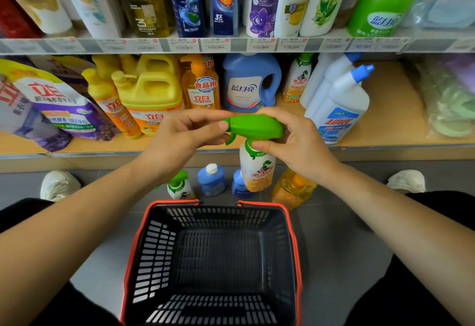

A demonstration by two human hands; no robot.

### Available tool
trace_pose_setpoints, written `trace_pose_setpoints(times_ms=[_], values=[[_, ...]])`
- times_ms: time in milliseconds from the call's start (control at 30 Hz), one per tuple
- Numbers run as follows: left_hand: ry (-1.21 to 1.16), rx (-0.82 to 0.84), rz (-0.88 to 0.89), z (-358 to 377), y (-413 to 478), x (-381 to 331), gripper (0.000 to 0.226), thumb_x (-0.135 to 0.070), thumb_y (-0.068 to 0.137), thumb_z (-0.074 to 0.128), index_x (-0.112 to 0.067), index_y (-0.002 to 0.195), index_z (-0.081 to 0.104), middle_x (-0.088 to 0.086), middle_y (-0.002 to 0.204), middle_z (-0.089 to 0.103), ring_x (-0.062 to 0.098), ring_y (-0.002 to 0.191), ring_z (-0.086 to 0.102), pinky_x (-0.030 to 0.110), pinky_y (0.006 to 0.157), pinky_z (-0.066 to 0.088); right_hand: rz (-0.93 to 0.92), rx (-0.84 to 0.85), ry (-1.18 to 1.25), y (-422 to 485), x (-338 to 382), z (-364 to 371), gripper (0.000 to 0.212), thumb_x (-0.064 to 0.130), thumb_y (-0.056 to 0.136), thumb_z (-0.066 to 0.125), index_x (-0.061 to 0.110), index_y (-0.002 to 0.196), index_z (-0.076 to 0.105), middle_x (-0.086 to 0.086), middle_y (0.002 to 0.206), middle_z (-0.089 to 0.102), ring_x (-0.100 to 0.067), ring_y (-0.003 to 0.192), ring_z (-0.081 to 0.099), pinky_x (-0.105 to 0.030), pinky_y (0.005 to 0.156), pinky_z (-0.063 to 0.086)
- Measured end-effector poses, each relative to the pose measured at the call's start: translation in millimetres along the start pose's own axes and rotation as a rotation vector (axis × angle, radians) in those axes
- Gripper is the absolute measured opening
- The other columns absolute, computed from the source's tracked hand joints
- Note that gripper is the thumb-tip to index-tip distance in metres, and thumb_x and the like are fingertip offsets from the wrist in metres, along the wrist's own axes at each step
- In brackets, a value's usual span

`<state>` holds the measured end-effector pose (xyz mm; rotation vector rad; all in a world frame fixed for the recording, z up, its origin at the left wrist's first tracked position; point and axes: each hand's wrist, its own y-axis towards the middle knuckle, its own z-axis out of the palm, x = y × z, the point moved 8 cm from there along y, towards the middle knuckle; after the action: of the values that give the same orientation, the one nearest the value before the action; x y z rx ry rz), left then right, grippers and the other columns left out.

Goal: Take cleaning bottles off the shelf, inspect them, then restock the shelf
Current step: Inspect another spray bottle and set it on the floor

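A spray bottle (257, 171) with a green trigger head and an orange-and-white label is held upright in the air by both hands, in front of the lower shelf's edge (385, 149). The right hand (295, 143) closes around the neck and the rear of the trigger head, thumb on the neck. The left hand (185, 135) pinches the nozzle end between thumb and fingers. Just below the bottle, on the grey floor, four bottles stand in a row: a second green-topped sprayer (178, 185), a blue bottle with a white cap (212, 179), another blue bottle (239, 186) partly hidden behind the held one, and an orange bottle (293, 188). Nearer the person sits a dark basket with a red rim (131, 261). The shelf behind is crowded with yellow jugs (151, 94), a blue detergent jug (250, 84) and white bottles with blue caps (341, 102).
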<state>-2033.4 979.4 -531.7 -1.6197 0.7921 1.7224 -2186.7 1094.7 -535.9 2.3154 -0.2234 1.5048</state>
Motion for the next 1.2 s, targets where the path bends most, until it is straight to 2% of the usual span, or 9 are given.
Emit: trace_pose_setpoints(times_ms=[67,133,233,333,467,667,900,1100,1200], values=[[0.219,0.040,0.157,3,-3,-15,0.032,-0.014,0.082,0.073,-0.018,0.114,0.074,-0.007,0.087,0.076,0.007,0.082,0.070,0.020,0.082,0.056,0.015,0.024,-0.001,3,-1,-2,0.052,0.013,0.081,0.081,0.019,0.127,0.060,0.005,0.113,0.067,-0.010,0.109,0.064,-0.031,0.092,0.055],[0.385,0.064,0.270,5,-5,-26,0.036,-0.014,0.084,0.074,-0.019,0.120,0.070,-0.010,0.084,0.074,0.003,0.080,0.067,0.020,0.078,0.054,0.029,0.048,0.021,4,-2,-2,0.051,0.012,0.081,0.081,0.018,0.128,0.059,0.003,0.113,0.066,-0.012,0.108,0.065,-0.031,0.092,0.056],[0.661,0.067,0.458,5,-9,-40,0.033,-0.016,0.086,0.078,-0.013,0.119,0.073,0.002,0.085,0.070,0.018,0.078,0.066,0.040,0.072,0.056,0.053,0.077,0.062,4,-4,0,0.050,0.009,0.082,0.080,0.017,0.126,0.058,-0.002,0.114,0.067,-0.010,0.106,0.066,-0.025,0.089,0.055],[0.865,0.047,0.674,7,-17,-51,0.029,-0.015,0.086,0.082,-0.006,0.113,0.076,0.007,0.093,0.067,0.022,0.079,0.064,0.040,0.070,0.054,0.090,0.122,0.105,4,-8,1,0.047,0.003,0.083,0.078,0.015,0.124,0.059,-0.002,0.111,0.068,-0.010,0.104,0.066,-0.028,0.090,0.056],[0.957,0.040,0.810,12,-25,-55,0.026,-0.018,0.087,0.082,-0.002,0.107,0.076,0.009,0.104,0.072,0.021,0.091,0.071,0.042,0.074,0.058,0.121,0.167,0.200,4,-8,3,0.046,0.000,0.084,0.074,0.016,0.124,0.059,0.001,0.112,0.069,-0.012,0.108,0.066,-0.029,0.091,0.054],[1.025,0.034,0.847,20,-28,-58,0.015,-0.006,0.086,0.077,0.002,0.099,0.076,0.011,0.097,0.073,0.026,0.081,0.071,0.045,0.066,0.058,0.136,0.226,0.268,3,-9,7,0.049,0.000,0.088,0.070,0.010,0.134,0.056,-0.012,0.126,0.066,-0.024,0.118,0.063,-0.036,0.097,0.054],[1.000,0.091,0.787,25,-26,-52,0.025,0.001,0.075,0.074,0.001,0.101,0.074,0.010,0.097,0.074,0.026,0.081,0.071,0.043,0.070,0.057,0.154,0.263,0.294,1,-8,14,0.049,0.000,0.087,0.071,0.022,0.129,0.060,-0.004,0.124,0.068,-0.018,0.118,0.064,-0.029,0.092,0.054],[0.925,0.064,0.786,21,-25,-52,0.021,-0.009,0.084,0.082,0.002,0.101,0.077,0.012,0.099,0.075,0.025,0.083,0.073,0.041,0.070,0.059,0.154,0.247,0.294,0,-6,11,0.048,0.000,0.086,0.072,0.019,0.128,0.061,-0.007,0.122,0.068,-0.020,0.116,0.064,-0.033,0.094,0.054],[0.833,0.059,0.692,18,-20,-49,0.013,-0.006,0.089,0.075,0.000,0.101,0.078,0.008,0.100,0.076,0.020,0.086,0.073,0.032,0.074,0.058,0.159,0.238,0.281,1,-8,9,0.048,0.001,0.085,0.073,0.012,0.131,0.060,-0.011,0.123,0.068,-0.022,0.116,0.064,-0.036,0.097,0.054]])
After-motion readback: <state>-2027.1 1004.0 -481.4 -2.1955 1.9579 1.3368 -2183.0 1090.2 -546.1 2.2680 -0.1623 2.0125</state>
